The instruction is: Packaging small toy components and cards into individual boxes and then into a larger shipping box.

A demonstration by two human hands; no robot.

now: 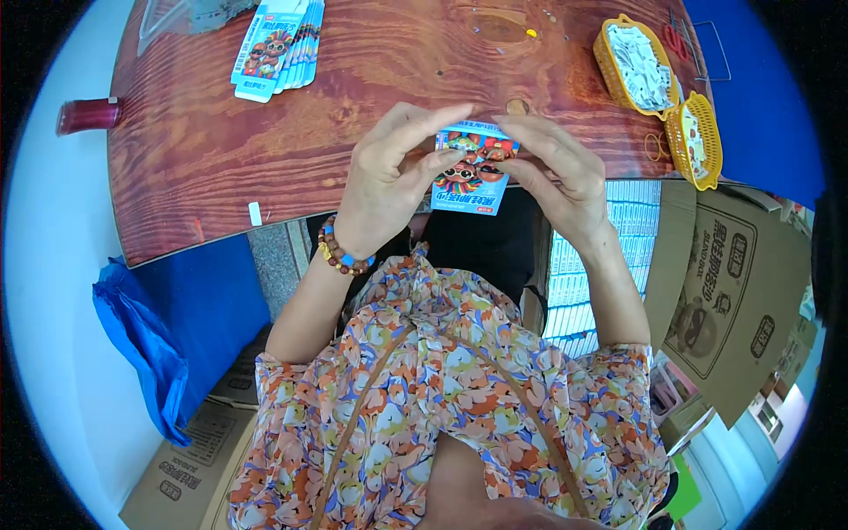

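While both hands meet over the near edge of the wooden counter [265, 150], they share one small blue packet [471, 172] printed with a cartoon figure. The left hand [389, 172] pinches the packet's left side, its fingers [433, 117] closed on the upper edge with the thumb pressed against the front. The right hand [561, 172] clamps the packet's right side in the same way, its fingers [521, 132] curled over the top corner. The packet is held upright just above the counter's edge, in front of the person's chest. A beaded bracelet [340, 252] circles the left wrist.

Farther back on the counter, well apart from the hands, a fanned stack of like packets [278, 44] lies flat. At the far right, two yellow baskets stand side by side: the larger basket [609, 66] is filled with small white sachets, and the smaller basket [702, 168] holds a few pieces that are too small to tell. Below the counter on the right, an open cardboard box [733, 291] holds rows of upright packets [601, 265]. A blue bag [146, 344] hangs at the left.
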